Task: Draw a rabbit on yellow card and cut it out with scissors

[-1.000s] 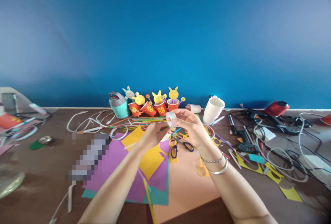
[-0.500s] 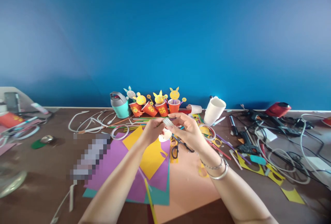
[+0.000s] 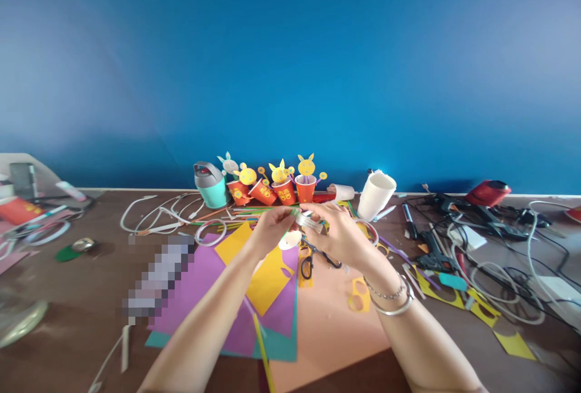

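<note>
My right hand point(image 3: 338, 232) curls its fingers round a small whitish roll point(image 3: 309, 222) that looks like tape. Beside it, my left hand point(image 3: 272, 231) is closed in a pinch, its fingertips near the roll. A bit of green shows at those fingertips, too small to name. Just below the hands lies a white round piece point(image 3: 290, 240), partly covered. Dark-handled scissors point(image 3: 307, 267) rest under my right hand on peach paper point(image 3: 327, 326). Yellow paper point(image 3: 267, 287) and purple paper point(image 3: 195, 302) lie below my left hand.
Red paper cups point(image 3: 305, 190) with animal-face cutouts stand along the wall, beside a turquoise container point(image 3: 212, 190). A white cup point(image 3: 376, 195) stands to the right. Glue guns point(image 3: 431, 254), cables and yellow scraps point(image 3: 436, 290) crowd the right side. White cables point(image 3: 167, 214) lie at left.
My right hand has shifted slightly right and opened away from my left, so a gap shows between them. The whitish roll has turned and moved right with it.
</note>
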`<state>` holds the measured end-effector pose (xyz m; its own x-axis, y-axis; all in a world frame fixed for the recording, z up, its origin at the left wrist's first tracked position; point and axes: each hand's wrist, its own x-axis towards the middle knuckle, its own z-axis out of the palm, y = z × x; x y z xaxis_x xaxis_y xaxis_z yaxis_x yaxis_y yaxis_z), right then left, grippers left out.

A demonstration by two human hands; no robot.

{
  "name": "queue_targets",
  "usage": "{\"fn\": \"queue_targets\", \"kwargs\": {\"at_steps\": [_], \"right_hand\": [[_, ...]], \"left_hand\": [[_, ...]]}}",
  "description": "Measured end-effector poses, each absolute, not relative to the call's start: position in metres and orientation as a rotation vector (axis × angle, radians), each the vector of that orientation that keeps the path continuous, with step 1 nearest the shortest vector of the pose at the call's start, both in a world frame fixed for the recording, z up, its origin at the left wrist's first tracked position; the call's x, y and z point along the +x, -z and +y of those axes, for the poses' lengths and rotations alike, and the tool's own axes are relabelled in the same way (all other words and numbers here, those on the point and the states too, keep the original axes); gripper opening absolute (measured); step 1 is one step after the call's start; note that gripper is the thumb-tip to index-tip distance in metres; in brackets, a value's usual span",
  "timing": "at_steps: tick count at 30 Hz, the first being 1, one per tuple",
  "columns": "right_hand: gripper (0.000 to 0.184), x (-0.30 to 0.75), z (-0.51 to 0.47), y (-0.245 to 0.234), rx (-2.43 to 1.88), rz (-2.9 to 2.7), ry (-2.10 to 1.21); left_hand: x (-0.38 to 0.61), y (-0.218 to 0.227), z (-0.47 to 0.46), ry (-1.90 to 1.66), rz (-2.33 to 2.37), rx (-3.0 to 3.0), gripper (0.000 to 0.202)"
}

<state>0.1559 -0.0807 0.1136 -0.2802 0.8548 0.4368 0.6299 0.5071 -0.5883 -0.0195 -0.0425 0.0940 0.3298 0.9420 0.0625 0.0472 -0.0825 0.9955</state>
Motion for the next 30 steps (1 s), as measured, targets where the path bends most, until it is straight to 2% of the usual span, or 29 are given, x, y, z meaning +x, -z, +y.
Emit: {"fn": "queue_targets", "kwargs": {"at_steps": [8,14,24,30], "right_hand": [[0.036,0.153,-0.084,-0.123,-1.263,-2.073,-0.359],[0.038,0.156,-0.084,-0.122,-1.252,-2.085,-0.355],[0.037,0.158,-0.085,-0.125,-1.266,-2.095,-0.419],[0.036,0.16,-0.083,-0.124,-1.254,-2.093,-0.447]], "left_hand": [[-0.023,-0.093,-0.043,-0.961,0.931,1.414,0.026],[-0.027,-0.094,-0.045,-0.966,0.829,1.328,0.044],[-0.029,-0.095,-0.046,-0.939,0.78,1.32,0.038],[-0.029,-0.097,-0.046,-0.919,0.762,1.221,0.041]]}}
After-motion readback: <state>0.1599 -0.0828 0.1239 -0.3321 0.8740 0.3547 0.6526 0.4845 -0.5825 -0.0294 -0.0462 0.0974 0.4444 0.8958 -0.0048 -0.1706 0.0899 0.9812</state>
